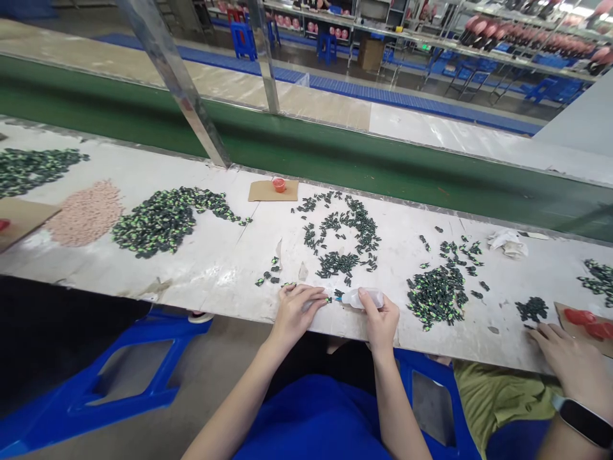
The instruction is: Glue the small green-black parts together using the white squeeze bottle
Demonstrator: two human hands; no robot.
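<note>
Bottle in the right hand, small piece at the left fingertips

The bottle [354, 298] looks like thin, cloudy plastic, so it should be light and soft enough to give under a squeeze; the best hold is probably the wide body, well back from the narrow blue tip [338, 298]; a wet wall could turn slippery. The small dark piece [329, 300] with green on it is likely light and fairly stiff, easy to lose, and best pinched by its edges.

The right hand [382, 314] is curled closed around the bottle's back end, thumb along its side; the bottle lies low over the table [498, 281], its tip pointing to 9 o'clock; the left hand [297, 311] is nearly closed, thumb and forefinger seeming to pinch the small dark piece, which sits just beside the tip, at its 9 o'clock; whether the two touch I cannot tell; a ring of loose pieces [338, 263] lies at 11 o'clock from the right hand.
</note>
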